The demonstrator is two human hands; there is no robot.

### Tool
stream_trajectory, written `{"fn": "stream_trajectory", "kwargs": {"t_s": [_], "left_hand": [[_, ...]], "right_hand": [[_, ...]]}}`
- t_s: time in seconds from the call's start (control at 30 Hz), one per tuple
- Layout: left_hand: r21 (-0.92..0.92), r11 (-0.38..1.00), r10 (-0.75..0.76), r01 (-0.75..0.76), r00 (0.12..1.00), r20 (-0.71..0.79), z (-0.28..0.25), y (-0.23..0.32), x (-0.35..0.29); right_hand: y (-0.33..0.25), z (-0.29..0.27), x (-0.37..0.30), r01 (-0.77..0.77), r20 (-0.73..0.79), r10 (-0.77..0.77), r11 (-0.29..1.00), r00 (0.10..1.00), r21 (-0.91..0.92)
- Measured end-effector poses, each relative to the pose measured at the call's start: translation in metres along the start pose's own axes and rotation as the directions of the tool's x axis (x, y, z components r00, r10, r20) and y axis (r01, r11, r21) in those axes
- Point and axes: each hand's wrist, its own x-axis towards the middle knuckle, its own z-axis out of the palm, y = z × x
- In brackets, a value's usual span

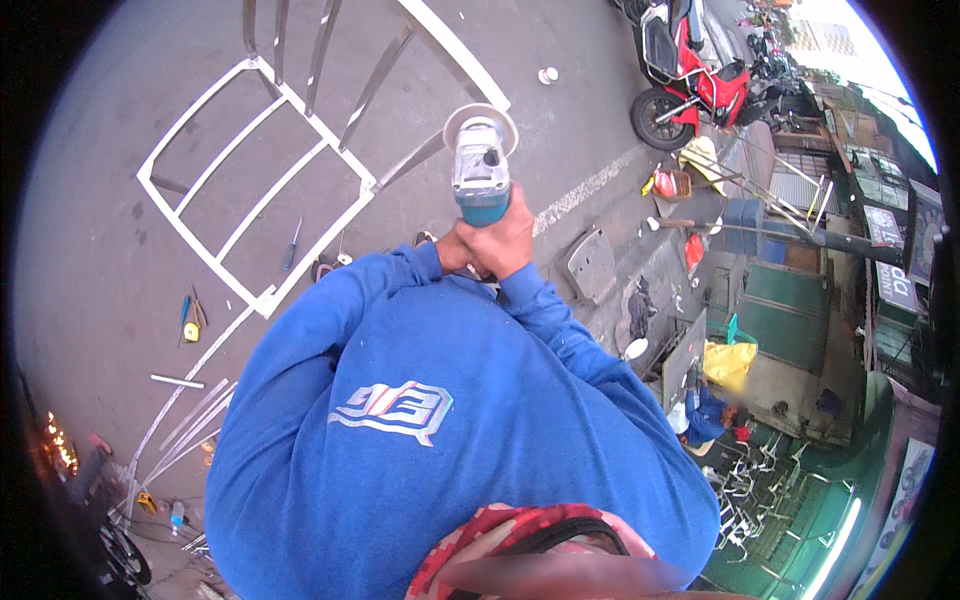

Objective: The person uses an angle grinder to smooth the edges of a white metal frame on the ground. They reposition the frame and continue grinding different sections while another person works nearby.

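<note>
An angle grinder (482, 178), silver at the head and teal on the body, points away from me. Its pale round disc (508, 128) overlaps the end of a metal bar; whether they touch I cannot tell. My right hand (505, 235) is wrapped round the teal body. Close against it, my left hand (457, 252) is closed at the grinder's rear, its fingers partly hidden. Beyond my hands a frame of welded metal bars (322, 128), white-edged with curved crosspieces, stands on the pavement.
Left of my feet lie a screwdriver (293, 245), pliers (199, 307) and a yellow tape measure (191, 332). Loose metal strips (195, 420) are at lower left. A red motorcycle (700, 90) stands far right; a person in blue (705, 415) sits at the right.
</note>
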Motion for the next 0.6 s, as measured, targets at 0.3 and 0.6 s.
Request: {"fn": "stream_trajectory", "kwargs": {"t_s": [0.3, 0.6], "left_hand": [[-0.082, 0.994, -0.071, 0.069, 0.997, -0.022, -0.001, -0.008, 0.004], [-0.024, 0.999, -0.038, 0.036, 0.993, -0.116, 0.004, -0.007, -0.002]], "right_hand": [[0.002, -0.006, 0.008, 0.086, 0.043, -0.088, 0.995, 0.995, 0.039], [0.009, -0.009, 0.006, 0.060, 0.071, -0.065, 0.996, 0.995, 0.069]]}}
